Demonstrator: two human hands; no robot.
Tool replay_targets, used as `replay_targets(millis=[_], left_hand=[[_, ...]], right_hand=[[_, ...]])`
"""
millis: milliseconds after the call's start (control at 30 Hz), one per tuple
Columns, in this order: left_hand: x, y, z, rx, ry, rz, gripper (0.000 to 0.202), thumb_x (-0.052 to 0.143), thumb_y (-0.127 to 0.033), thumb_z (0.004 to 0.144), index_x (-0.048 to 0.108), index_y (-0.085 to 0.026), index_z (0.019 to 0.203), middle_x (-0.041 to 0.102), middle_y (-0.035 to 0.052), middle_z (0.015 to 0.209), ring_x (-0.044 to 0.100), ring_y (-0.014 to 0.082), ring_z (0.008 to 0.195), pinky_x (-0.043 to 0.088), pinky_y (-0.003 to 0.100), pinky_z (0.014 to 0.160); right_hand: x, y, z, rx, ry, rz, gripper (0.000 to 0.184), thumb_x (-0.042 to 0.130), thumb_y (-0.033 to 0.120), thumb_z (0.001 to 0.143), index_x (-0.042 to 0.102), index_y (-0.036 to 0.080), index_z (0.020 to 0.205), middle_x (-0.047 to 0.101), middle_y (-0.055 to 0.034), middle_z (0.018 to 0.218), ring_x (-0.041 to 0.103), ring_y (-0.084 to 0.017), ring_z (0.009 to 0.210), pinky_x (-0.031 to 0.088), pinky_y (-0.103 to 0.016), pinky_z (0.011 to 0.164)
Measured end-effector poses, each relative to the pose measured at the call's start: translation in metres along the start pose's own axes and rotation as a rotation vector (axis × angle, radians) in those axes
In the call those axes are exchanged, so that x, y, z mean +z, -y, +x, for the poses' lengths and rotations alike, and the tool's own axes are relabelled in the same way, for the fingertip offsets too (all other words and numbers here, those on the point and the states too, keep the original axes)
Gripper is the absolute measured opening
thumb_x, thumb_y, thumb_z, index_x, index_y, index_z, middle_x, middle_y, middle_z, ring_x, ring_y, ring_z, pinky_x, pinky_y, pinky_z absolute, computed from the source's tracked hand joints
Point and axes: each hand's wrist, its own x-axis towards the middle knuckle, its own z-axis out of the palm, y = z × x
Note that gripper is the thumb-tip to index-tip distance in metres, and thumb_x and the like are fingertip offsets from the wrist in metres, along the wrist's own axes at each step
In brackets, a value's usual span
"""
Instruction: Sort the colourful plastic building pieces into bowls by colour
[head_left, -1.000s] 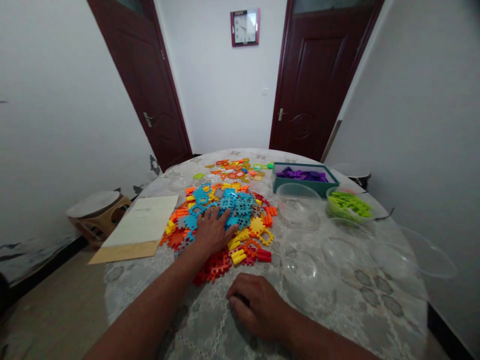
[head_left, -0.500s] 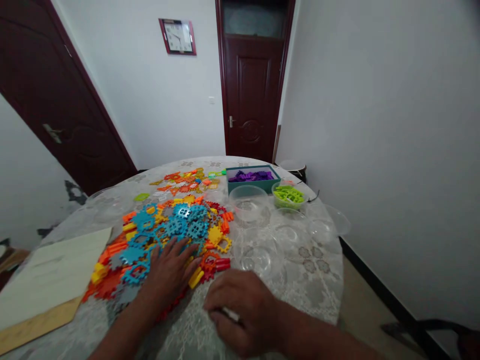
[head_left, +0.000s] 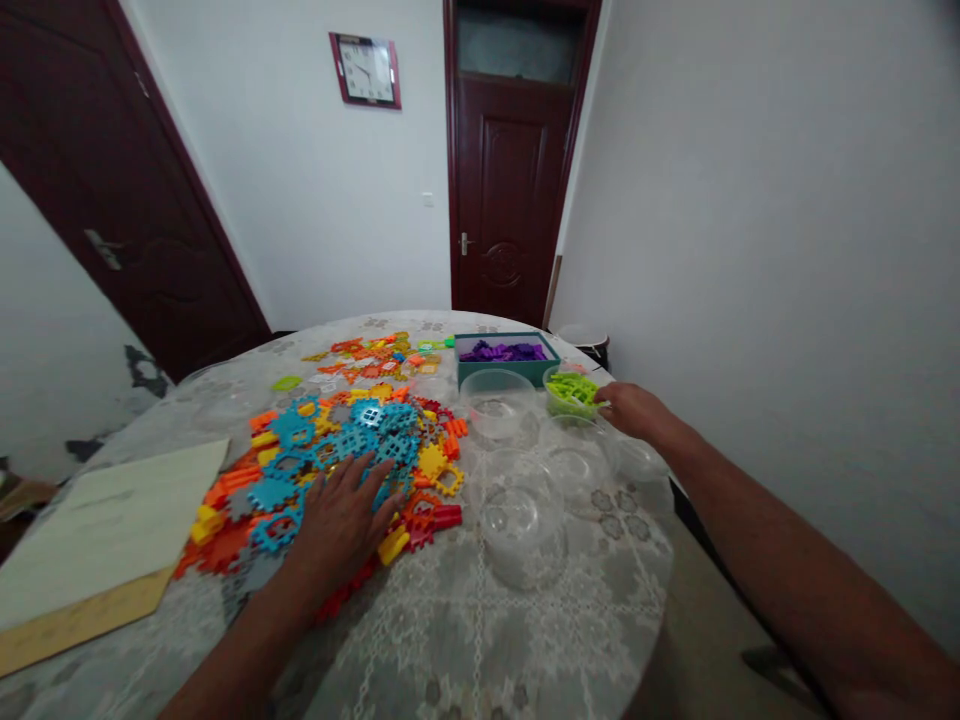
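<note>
My left hand [head_left: 341, 520] lies with fingers spread on a heap of plastic gear-shaped building pieces [head_left: 352, 440], mostly blue on top. Orange, yellow, red and grey pieces show around the blue ones. On the far right, my right hand [head_left: 632, 410] is at the rim of a clear bowl [head_left: 559, 404] holding lime-green pieces [head_left: 574, 388]. Its fingers are pinched together; a small pale bit shows at the tips, too small to name.
Clear plastic bowls [head_left: 523, 545] stand right of the heap. Behind them is a teal box [head_left: 510, 377] of purple pieces [head_left: 501, 352]. More orange and yellow pieces [head_left: 375, 357] lie at the back. A pale board [head_left: 112, 540] rests on the left of the patterned tablecloth [head_left: 450, 640].
My right hand has gone from the near middle of the table out to the green pieces' bowl, far right. My left hand stays spread on the heap.
</note>
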Motion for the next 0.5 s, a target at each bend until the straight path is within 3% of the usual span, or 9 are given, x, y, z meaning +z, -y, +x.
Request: replay_targets(millis=[200,367,500], left_hand=[[-0.006,-0.008,0.049,-0.091,0.153,0.006,0.058,0.044,-0.058,0.103,0.056,-0.030,0.153,0.054,0.0158,0.159,0.047,0.0434,0.146,0.033,0.069,0.117],[0.007,-0.006,0.081,-0.127,0.201,-0.033,0.057,0.040,-0.059,0.104,0.057,-0.032,0.151,0.055,0.0165,0.156,0.043,0.0456,0.147,0.028,0.075,0.116],[0.019,-0.003,0.099,-0.138,0.189,-0.029,0.059,0.039,-0.060,0.103,0.060,-0.028,0.148,0.057,0.0195,0.152,0.044,0.0477,0.145,0.026,0.077,0.115]], right_hand=[[0.024,-0.006,0.017,-0.041,0.105,-0.029,0.029,0.064,0.026,0.091,0.081,0.019,0.113,0.078,-0.0144,0.117,0.072,-0.025,0.100,0.048,-0.031,0.083],[0.035,-0.011,0.030,-0.096,0.163,-0.107,0.025,0.056,0.028,0.096,0.079,0.018,0.099,0.078,-0.0145,0.105,0.071,-0.025,0.093,0.043,-0.031,0.073],[0.039,-0.010,0.029,-0.061,0.153,-0.145,0.033,0.046,0.032,0.103,0.075,0.018,0.100,0.076,-0.0144,0.106,0.072,-0.025,0.091,0.040,-0.031,0.068]])
